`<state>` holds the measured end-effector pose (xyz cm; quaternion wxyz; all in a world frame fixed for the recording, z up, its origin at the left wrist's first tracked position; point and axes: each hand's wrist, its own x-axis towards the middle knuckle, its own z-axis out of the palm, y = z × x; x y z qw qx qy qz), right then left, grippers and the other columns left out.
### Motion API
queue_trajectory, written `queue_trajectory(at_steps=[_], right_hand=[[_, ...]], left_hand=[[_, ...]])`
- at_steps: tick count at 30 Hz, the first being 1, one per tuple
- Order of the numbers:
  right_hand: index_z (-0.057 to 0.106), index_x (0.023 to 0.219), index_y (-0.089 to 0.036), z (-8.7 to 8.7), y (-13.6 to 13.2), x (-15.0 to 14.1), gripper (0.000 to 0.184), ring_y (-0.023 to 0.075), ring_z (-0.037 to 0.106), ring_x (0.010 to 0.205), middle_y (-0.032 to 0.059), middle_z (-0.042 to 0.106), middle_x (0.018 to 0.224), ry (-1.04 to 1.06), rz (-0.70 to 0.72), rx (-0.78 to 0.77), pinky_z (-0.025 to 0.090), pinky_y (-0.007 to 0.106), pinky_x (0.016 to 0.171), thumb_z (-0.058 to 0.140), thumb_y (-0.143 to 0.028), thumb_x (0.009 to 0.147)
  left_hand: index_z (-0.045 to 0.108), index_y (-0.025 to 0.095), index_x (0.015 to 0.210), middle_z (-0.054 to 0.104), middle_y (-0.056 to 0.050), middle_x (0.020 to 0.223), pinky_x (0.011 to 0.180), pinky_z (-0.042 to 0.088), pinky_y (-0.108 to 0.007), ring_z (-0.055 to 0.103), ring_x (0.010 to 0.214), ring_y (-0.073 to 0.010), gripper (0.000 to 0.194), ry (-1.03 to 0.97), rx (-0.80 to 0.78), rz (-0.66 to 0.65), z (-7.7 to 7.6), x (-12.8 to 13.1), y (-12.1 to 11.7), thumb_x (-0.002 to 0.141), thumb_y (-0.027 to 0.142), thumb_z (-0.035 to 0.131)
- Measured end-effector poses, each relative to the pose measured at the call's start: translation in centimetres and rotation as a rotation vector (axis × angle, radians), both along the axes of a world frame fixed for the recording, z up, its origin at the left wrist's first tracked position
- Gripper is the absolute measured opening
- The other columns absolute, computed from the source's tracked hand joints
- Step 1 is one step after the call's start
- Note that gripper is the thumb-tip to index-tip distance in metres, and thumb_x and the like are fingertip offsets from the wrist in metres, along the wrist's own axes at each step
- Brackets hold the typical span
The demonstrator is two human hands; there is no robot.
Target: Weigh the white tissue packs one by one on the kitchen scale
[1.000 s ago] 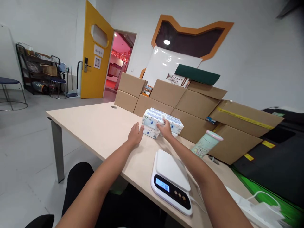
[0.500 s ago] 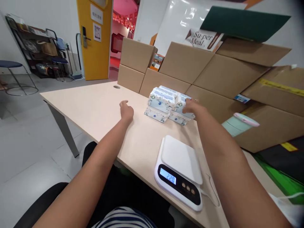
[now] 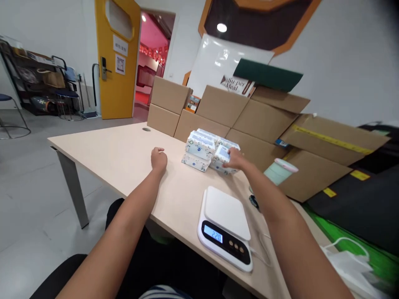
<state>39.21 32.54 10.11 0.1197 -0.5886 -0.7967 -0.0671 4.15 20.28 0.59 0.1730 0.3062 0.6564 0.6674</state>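
Note:
Several white tissue packs with a floral print form a stack (image 3: 199,148) at the back of the table. My right hand (image 3: 234,160) grips one tissue pack (image 3: 222,154) on the right side of the stack, thumb at its front and fingers over the top. This pack sits slightly forward of those behind it. My left hand (image 3: 158,158) rests on the table left of the stack, fingers curled, with nothing in it. Nearer to me lies a white digital scale (image 3: 226,211) with a bare plate; its lit display (image 3: 213,234) seems to read 220.
Brown cardboard boxes (image 3: 215,101) line the table's (image 3: 118,149) far side. At the right are a mint-green container (image 3: 279,171), a small dark object (image 3: 254,202) and a white cable (image 3: 263,253). A yellow door (image 3: 120,95) stands beyond.
My right hand has drawn the upper right tissue pack a little towards me and tilted it. My left hand stays put on the table. The camera view has tipped upward.

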Motion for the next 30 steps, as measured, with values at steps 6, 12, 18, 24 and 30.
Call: queue_trajectory(at_steps=[6,12,18,24,30], right_hand=[[0.051,0.128,-0.022,1.0,-6.3,2.1,0.082,0.0361,0.067,0.115,0.016,0.065,0.13,0.161,0.145,-0.039,0.057,0.047,0.096,0.087,-0.05,0.06],[0.053,0.147,-0.03,0.7,-16.7,3.8,0.099,0.0396,0.069,0.118,0.0114,0.066,0.14,0.132,0.325,-0.239,0.057,0.048,0.099,0.091,-0.056,0.06],[0.063,0.15,-0.03,-1.0,-19.7,3.4,0.105,0.0452,0.062,0.134,0.0118,0.065,0.15,0.189,0.386,-0.267,0.05,0.059,0.115,0.097,-0.052,0.054],[0.063,0.154,-0.032,-1.3,-21.1,3.7,0.106,0.0434,0.06,0.142,0.0087,0.063,0.158,0.234,0.386,-0.21,0.045,0.06,0.122,0.098,-0.05,0.056],[0.07,0.147,-0.036,-0.5,-23.0,3.1,0.091,0.0441,0.04,0.161,0.0063,0.056,0.166,0.276,0.367,-0.216,0.025,0.068,0.133,0.083,-0.081,0.069]], left_hand=[[0.064,0.025,0.089,0.077,-0.007,0.105,0.088,0.055,-0.04,0.071,0.096,-0.0263,0.025,0.038,-0.041,-0.018,0.1,-0.6,-1.1,0.077,0.006,0.052],[0.066,0.025,0.085,0.077,-0.003,0.098,0.086,0.052,-0.037,0.071,0.095,-0.0251,0.024,0.182,-0.107,-0.134,0.5,0.8,-1.0,0.079,0.006,0.054],[0.062,0.026,0.083,0.076,-0.006,0.113,0.094,0.048,-0.039,0.067,0.111,-0.0278,0.023,0.38,-0.095,-0.249,1.5,2.2,-0.9,0.086,0.005,0.051],[0.06,0.026,0.075,0.074,-0.006,0.103,0.101,0.047,-0.04,0.066,0.11,-0.0299,0.022,0.519,0.015,-0.526,2.2,4.3,-1.5,0.085,0.007,0.057],[0.063,0.026,0.098,0.074,-0.008,0.117,0.1,0.053,-0.041,0.068,0.11,-0.0276,0.015,0.276,0.078,-0.685,2.0,10.2,-3.6,0.1,0.026,0.048]])
